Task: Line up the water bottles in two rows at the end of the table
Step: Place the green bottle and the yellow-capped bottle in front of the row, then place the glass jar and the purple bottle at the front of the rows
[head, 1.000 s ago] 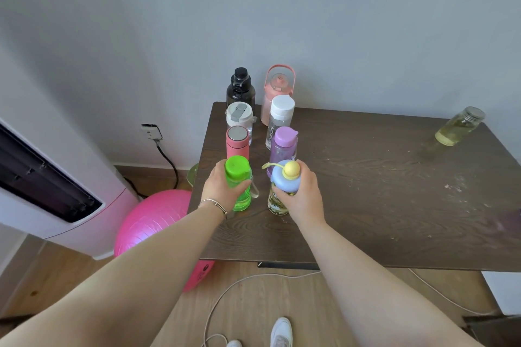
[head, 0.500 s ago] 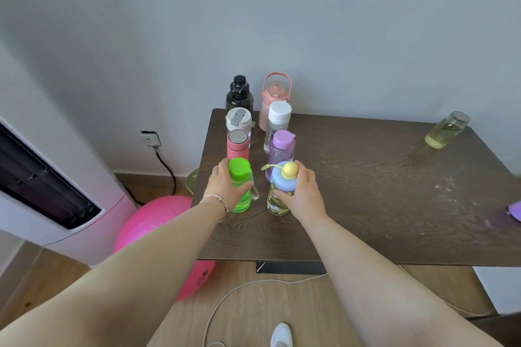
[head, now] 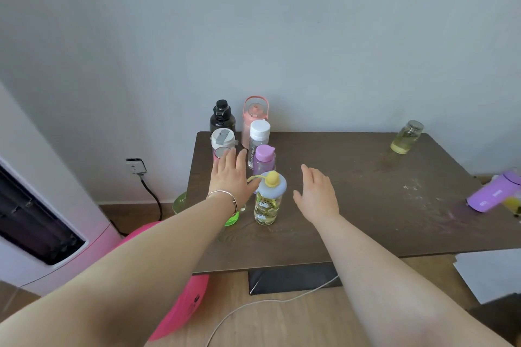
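Observation:
Several bottles stand in two rows at the left end of the dark wooden table (head: 352, 205). The left row holds a black bottle (head: 222, 118), a white tumbler (head: 222, 139), a pink flask (head: 220, 153) and a green bottle (head: 232, 218), the last two mostly hidden behind my left hand (head: 232, 177). The right row holds a pink jug (head: 255, 115), a white-capped bottle (head: 258, 139), a purple-capped bottle (head: 264, 159) and a blue-lidded cartoon bottle (head: 267, 200). My left hand is flat and open above the green bottle. My right hand (head: 317, 194) is open, just right of the cartoon bottle.
A glass jar of yellow liquid (head: 406, 136) stands at the far right back. A purple bottle (head: 496, 194) lies tilted at the right edge. A pink ball (head: 180, 304), a white appliance (head: 42, 220) and a cable (head: 253, 304) are by the floor.
Both hands have let go: the left has come off the green bottle and the right off the cartoon bottle, and both now hover with fingers spread. The camera has tilted up.

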Tool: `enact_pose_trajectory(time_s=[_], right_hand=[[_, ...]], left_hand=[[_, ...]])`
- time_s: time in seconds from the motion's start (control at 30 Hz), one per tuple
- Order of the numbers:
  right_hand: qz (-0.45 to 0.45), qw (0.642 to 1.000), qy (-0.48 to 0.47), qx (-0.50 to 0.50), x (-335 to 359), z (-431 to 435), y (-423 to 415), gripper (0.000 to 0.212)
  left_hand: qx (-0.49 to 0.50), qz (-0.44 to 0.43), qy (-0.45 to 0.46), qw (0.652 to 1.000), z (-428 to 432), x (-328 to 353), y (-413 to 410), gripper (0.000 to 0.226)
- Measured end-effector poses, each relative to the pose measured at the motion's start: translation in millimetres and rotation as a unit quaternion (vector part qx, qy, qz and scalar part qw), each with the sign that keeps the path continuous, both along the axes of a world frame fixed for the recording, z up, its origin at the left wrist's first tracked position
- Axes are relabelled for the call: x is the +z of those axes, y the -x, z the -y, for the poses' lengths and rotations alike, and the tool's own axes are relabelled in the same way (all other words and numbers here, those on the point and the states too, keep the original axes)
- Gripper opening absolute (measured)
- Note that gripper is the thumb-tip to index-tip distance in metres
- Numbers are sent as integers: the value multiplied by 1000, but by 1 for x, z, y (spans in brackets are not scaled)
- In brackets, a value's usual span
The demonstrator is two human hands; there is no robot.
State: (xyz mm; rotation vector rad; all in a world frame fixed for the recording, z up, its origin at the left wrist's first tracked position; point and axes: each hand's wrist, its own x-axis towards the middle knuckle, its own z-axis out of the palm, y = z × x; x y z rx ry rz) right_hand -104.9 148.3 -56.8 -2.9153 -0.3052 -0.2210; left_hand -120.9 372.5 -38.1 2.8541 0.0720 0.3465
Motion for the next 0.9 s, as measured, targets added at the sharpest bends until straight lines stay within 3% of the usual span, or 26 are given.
enact_pose_trajectory(time_s=[0.4,0.9], right_hand=[[38,997,-8,-66,24,110,-13,70],[44,993,-28,-109,28,373,-55,69]], left_hand=[[-52,-23,-67,996,122,33,-33,79],[-78,-66,-76,992,374,21,-97,74]])
